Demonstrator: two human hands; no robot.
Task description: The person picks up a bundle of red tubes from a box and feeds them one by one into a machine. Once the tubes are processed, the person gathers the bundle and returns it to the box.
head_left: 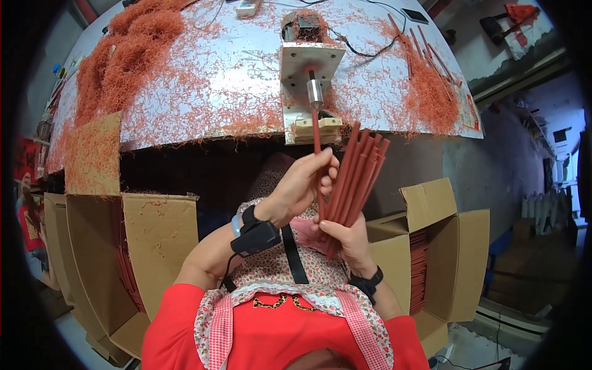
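Note:
My left hand (308,185) is closed round a single thin red-brown stick (317,137). The stick's far end meets the metal chuck (315,92) of a small motor machine (305,28) bolted to the table edge. Whether the tip sits inside the chuck I cannot tell. In my right hand (348,240) a bundle of similar red-brown sticks (357,172) stands tilted, tops fanned slightly apart, gripped near its lower end. Below the chuck sits a pale block with screws (317,126).
Curly red shavings (129,55) heap on the white table (203,92) at left, with another pile (431,92) and loose sticks at right. Open cardboard boxes (160,228) holding sticks flank me, one at left and one box (472,259) at right. A phone (414,16) lies far right.

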